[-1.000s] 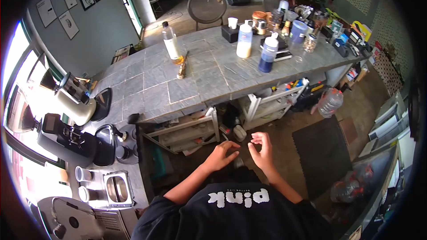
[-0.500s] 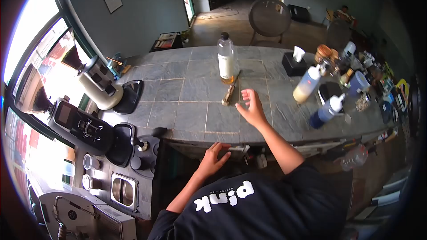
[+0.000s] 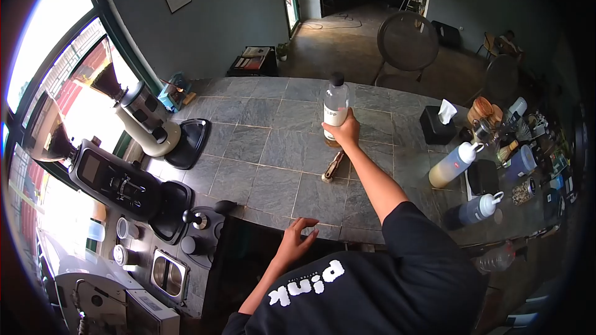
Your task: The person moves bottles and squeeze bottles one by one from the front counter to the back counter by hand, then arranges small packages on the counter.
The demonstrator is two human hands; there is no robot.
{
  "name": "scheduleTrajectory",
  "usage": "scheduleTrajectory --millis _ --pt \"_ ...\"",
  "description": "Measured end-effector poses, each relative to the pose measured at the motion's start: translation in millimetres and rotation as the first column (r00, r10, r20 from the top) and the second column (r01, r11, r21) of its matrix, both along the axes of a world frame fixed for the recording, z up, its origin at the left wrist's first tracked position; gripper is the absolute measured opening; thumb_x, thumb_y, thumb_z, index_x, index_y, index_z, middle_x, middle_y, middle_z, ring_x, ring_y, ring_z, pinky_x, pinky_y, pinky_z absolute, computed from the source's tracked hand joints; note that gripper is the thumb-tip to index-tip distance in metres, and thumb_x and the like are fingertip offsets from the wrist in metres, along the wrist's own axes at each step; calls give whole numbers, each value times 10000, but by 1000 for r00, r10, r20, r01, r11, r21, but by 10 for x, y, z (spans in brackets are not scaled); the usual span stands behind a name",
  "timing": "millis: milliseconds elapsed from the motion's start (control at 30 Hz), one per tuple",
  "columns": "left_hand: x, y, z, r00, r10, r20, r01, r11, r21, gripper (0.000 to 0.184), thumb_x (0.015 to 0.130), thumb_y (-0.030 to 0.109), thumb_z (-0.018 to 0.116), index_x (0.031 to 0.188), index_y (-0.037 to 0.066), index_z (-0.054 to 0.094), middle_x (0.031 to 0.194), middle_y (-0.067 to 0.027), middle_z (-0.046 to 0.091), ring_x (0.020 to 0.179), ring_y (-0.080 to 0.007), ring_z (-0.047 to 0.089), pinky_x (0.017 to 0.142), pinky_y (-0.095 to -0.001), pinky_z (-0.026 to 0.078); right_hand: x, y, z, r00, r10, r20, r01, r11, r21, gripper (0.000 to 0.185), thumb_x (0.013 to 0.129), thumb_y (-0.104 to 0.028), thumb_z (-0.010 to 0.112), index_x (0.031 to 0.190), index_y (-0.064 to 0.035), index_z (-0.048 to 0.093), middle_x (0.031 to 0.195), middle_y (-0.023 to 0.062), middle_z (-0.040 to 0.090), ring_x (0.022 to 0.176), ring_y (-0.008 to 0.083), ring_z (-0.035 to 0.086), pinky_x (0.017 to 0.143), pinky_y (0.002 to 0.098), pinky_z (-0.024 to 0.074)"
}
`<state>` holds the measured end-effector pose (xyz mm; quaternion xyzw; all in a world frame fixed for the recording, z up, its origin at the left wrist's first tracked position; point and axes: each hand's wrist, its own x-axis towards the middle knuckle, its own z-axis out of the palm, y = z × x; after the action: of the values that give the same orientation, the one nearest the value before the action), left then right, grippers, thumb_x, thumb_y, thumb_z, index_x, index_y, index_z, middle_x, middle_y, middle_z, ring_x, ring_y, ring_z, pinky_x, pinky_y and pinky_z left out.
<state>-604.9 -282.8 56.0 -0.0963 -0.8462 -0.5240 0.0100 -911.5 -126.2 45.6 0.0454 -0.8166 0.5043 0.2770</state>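
Note:
My right hand (image 3: 344,129) is wrapped round the lower part of a clear bottle (image 3: 335,103) with a black cap and a white label. The bottle stands upright on the grey tiled counter (image 3: 267,149), with some amber liquid at its base. Just nearer to me than the bottle lies a slim tool with a brown handle (image 3: 333,167); its far end is hidden behind my right wrist. My left hand (image 3: 299,239) is at the counter's near edge, with its fingers apart and nothing in it.
Squeeze bottles (image 3: 452,165) and a black tissue box (image 3: 437,125) stand to the right, with jars beyond. Two coffee grinders (image 3: 118,180) are at the left, near a metal container (image 3: 169,276). A chair (image 3: 408,40) stands behind the counter. A person (image 3: 509,43) sits far right.
My right hand has reached forward over the counter and closed round the bottle. My left hand stays low near the edge. The view has turned left.

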Motion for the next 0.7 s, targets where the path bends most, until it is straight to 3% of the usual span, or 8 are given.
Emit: scheduleTrajectory --millis 200,267,400,567,600,633,700 --pt "-27 64 -29 999 -51 13 51 999 -1 251 870 138 650 1084 9 625 1039 -160 637 1017 -308 617 884 -366 476 206 100 231 993 96 -64 -103 989 -109 689 544 -292 900 1082 -69 532 924 146 695 846 279 693 740 372 551" --pt "-24 96 20 995 -89 -36 89 996 -3 247 868 132 650 1079 6 622 1041 -162 636 1025 -308 612 881 -369 478 476 200 460 965 225 -132 -250 943 -218 658 574 -248 897 1093 -64 537 937 128 695 856 227 690 755 348 552" --pt "49 169 63 981 -187 -46 187 982 6 257 862 125 655 1079 -3 610 1045 -169 631 1037 -315 607 886 -379 481 1287 518 728 940 278 -197 -322 913 -250 576 634 -193 880 1085 -24 565 951 79 682 865 162 666 778 312 538" --pt "232 325 24 941 -325 -96 332 941 66 396 853 123 674 1189 -12 514 1135 -188 560 1061 -331 596 920 -396 482 2579 928 686 971 223 -80 -237 928 -287 608 637 -128 878 1124 -8 535 974 65 666 904 148 648 811 318 529" --pt "289 389 20 936 -334 -108 343 935 88 444 852 125 679 1225 -11 481 1169 -189 534 1076 -330 588 926 -398 481 2873 962 671 983 157 -100 -180 935 -306 553 623 -189 873 1065 -45 575 946 81 691 875 161 672 793 315 534" --pt "363 439 -10 924 -365 -111 374 925 66 558 827 126 715 1279 -12 420 1211 -194 488 1112 -324 563 938 -402 474 3153 1009 623 988 133 -82 -152 937 -314 558 622 -186 873 1073 -47 574 952 79 688 884 158 667 802 319 529" --pt "583 563 -39 874 -471 -124 481 873 77 599 810 129 733 1291 -15 406 1212 -197 482 1122 -319 553 939 -404 473 3762 1069 527 996 69 -58 -85 931 -355 565 622 -180 873 1083 -52 573 960 74 683 896 151 656 815 324 520"
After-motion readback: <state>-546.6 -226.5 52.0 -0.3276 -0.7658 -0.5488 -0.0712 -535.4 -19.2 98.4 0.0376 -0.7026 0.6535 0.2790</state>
